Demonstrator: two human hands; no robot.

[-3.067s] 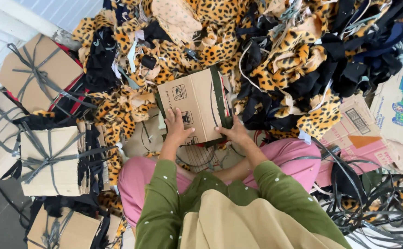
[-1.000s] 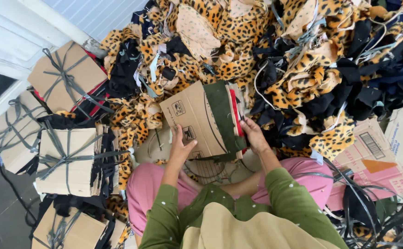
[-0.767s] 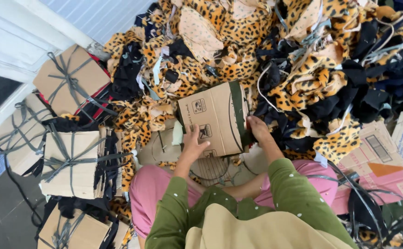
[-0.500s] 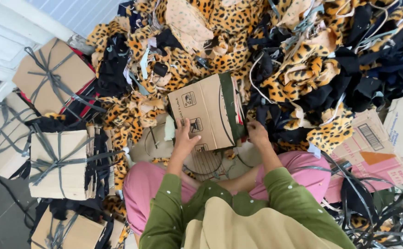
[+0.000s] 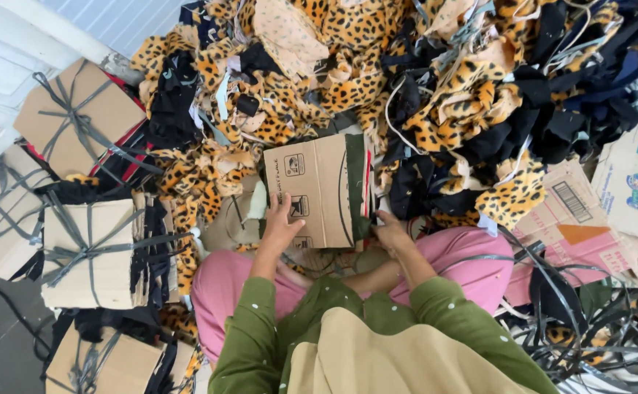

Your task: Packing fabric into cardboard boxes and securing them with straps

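Left hand: left hand (image 5: 281, 228) lies flat, fingers spread, on the lower left of the cardboard bundle (image 5: 317, 191), holding it.
Right hand: right hand (image 5: 390, 232) grips the bundle's lower right corner, by its green band.
Bundle: centre of frame, above the pink-trousered lap (image 5: 472, 263).
Surroundings: leopard-print fabric scraps (image 5: 348, 80) fill the top; tied cardboard packs (image 5: 89, 252) stack at left; dark straps (image 5: 596, 328) lie lower right.
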